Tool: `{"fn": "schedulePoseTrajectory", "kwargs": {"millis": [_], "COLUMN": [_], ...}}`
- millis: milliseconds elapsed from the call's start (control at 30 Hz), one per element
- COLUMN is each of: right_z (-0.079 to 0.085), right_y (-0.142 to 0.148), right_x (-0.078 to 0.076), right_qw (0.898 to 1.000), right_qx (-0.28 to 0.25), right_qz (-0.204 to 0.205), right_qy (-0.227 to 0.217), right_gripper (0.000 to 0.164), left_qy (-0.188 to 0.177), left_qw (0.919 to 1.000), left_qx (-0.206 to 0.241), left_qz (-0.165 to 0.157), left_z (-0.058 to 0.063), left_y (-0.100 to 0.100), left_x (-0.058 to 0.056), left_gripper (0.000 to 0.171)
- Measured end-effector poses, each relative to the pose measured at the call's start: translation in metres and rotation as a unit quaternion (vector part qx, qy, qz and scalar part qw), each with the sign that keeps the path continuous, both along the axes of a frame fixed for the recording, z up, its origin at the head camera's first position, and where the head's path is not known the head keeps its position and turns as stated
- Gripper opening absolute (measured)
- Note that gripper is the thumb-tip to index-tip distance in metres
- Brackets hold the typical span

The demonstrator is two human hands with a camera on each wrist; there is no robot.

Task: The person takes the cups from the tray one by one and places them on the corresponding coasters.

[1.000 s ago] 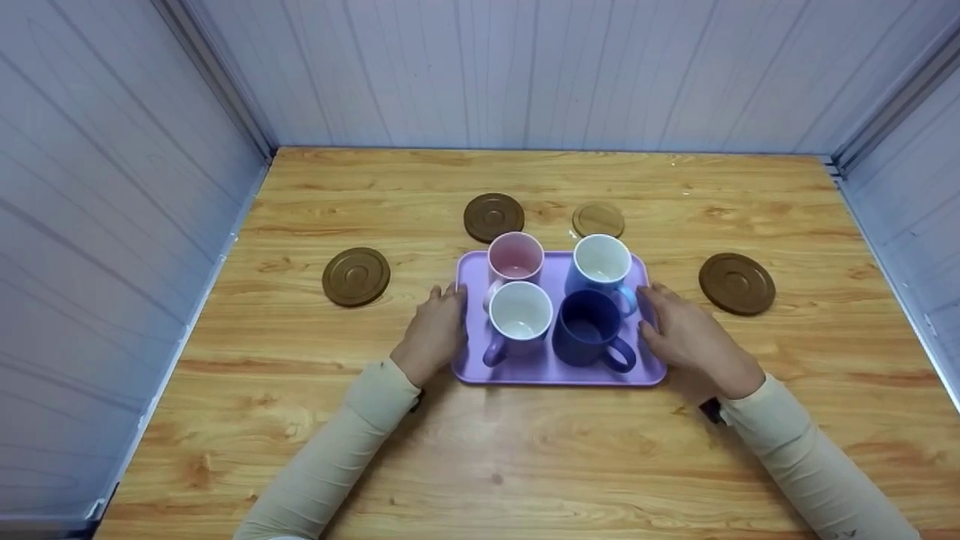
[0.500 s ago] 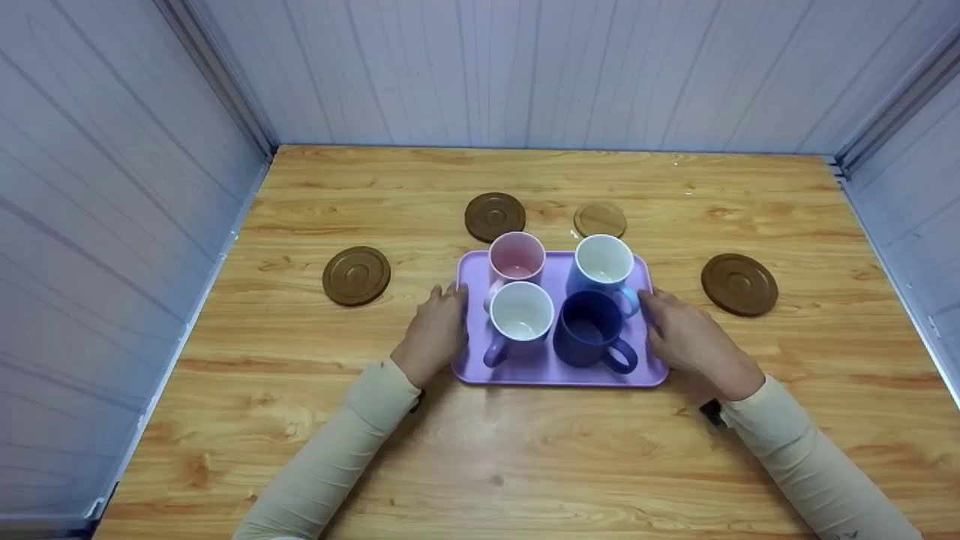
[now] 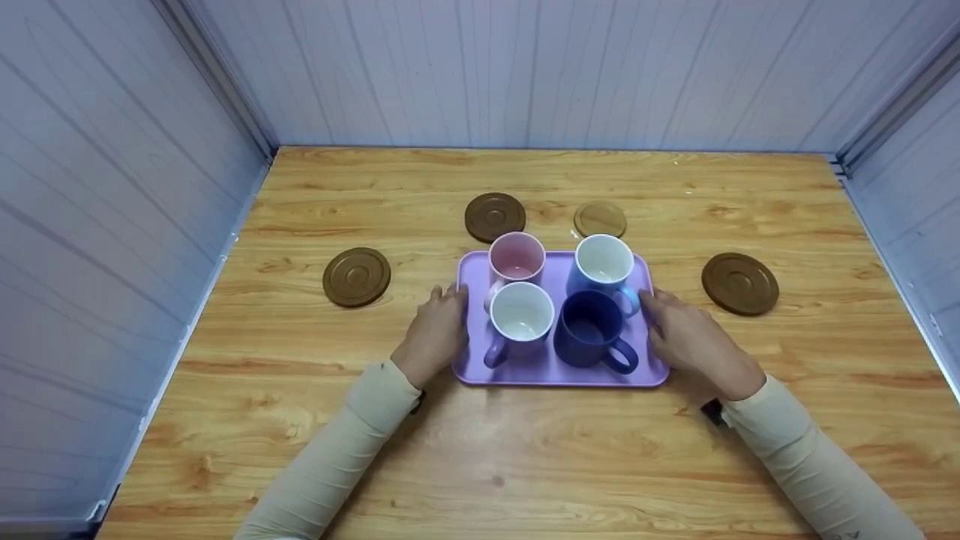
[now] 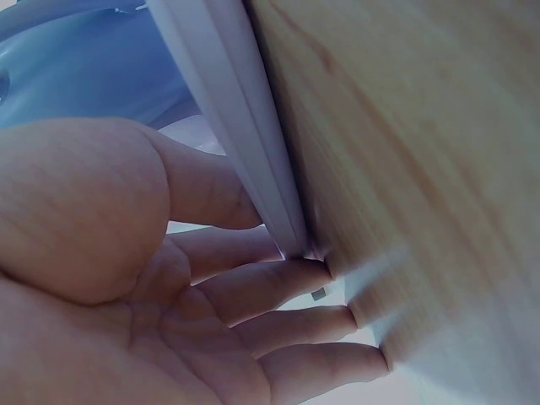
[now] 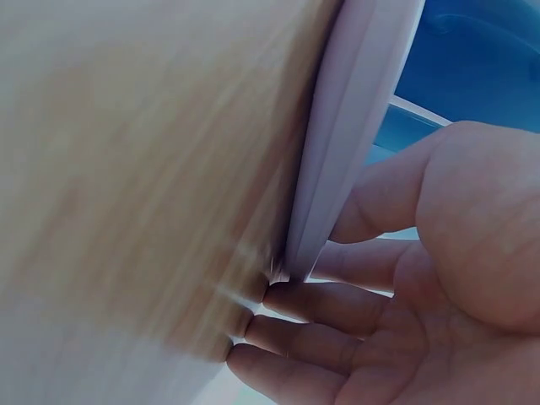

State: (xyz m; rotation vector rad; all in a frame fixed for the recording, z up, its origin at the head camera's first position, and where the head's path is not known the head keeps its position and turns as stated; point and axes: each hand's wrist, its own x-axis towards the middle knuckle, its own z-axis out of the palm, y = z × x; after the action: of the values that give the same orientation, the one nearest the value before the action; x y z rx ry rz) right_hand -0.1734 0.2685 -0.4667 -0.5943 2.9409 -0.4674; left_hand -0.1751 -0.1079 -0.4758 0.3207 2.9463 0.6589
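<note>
A purple tray [image 3: 536, 373] lies on the wooden table, bearing a pink mug [image 3: 517, 262], a light blue mug [image 3: 603, 262] with a white inside, a white-lined mug [image 3: 522, 315] with a purple handle, and a dark blue mug [image 3: 588, 330]. My left hand [image 3: 435, 330] grips the tray's left edge. In the left wrist view its thumb presses the tray rim [image 4: 224, 110], with fingertips at the outer side near the tabletop. My right hand [image 3: 694, 337] holds the opposite edge; its thumb meets the rim [image 5: 350, 126] in the right wrist view, fingers low alongside.
Dark brown coasters lie around the tray: one at left [image 3: 357, 277], one behind the pink mug [image 3: 495, 217], one at right [image 3: 740, 283]. A smaller, lighter coaster [image 3: 600, 219] sits behind the light blue mug. Pale panel walls [image 3: 540, 75] border the table's back and sides.
My right thumb and fingers have closed in on the tray's right edge since a second ago. The left hand, the tray and the mugs stay practically where they were.
</note>
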Motion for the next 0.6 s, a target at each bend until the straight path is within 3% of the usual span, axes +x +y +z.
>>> {"fn": "schedulePoseTrajectory", "kwargs": {"millis": [333,600], "right_z": [-0.0027,-0.0018], "right_y": [0.0016,0.0013], "right_x": [0.0011,0.0002], "right_qw": [1.000,1.000], "right_qx": [0.000,0.002], "right_qz": [0.005,0.000], "right_qy": [0.027,0.017], "right_gripper": [0.053,0.054], "left_qy": [0.014,0.013], "left_qw": [0.9998,0.9998], "left_qx": [-0.011,-0.010], "left_qz": [-0.012,-0.008], "left_z": [-0.0002,0.0042], "left_y": [-0.0004,0.0010], "left_x": [0.0005,0.0005], "left_gripper": [0.052,0.045]}}
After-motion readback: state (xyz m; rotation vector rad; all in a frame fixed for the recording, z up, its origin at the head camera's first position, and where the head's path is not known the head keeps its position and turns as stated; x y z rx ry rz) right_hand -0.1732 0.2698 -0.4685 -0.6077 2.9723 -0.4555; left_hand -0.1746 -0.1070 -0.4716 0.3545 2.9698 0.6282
